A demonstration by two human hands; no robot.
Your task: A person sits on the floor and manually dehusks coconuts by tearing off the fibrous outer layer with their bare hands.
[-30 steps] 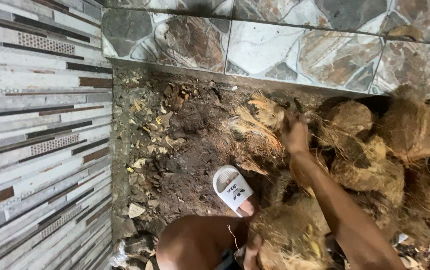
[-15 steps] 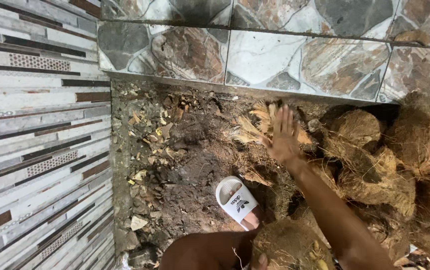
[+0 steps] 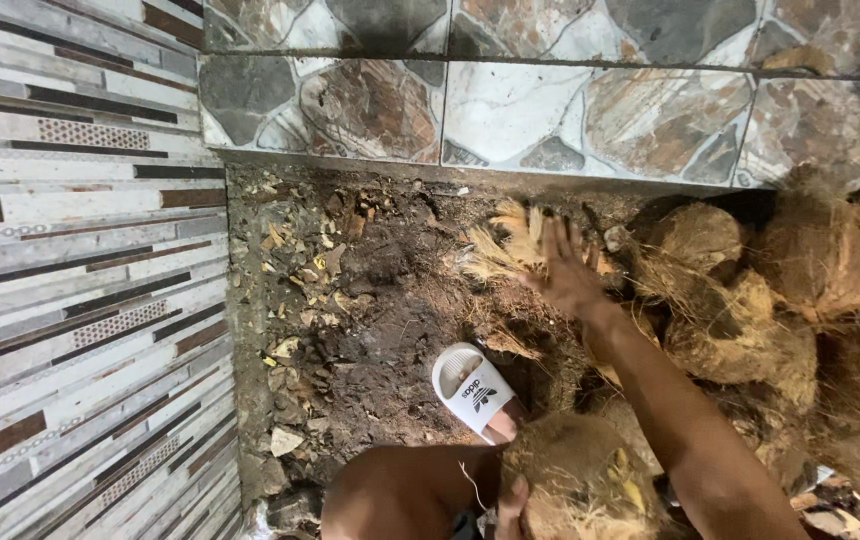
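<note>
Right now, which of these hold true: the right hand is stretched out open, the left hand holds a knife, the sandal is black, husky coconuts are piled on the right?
1. The right hand is spread open over pale loose husk fibres. True.
2. The left hand holds a knife. False: it rests on a brown fibrous coconut.
3. The slide sandal is black. False: it is white.
4. Brown husked coconuts lie piled at the right. True.

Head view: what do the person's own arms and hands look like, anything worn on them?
Both are bare. The right hand shows no glove, ring or watch, and its forearm has no sleeve. Only the fingers of the left hand show at the bottom edge, also ungloved. No markings are visible.
</note>
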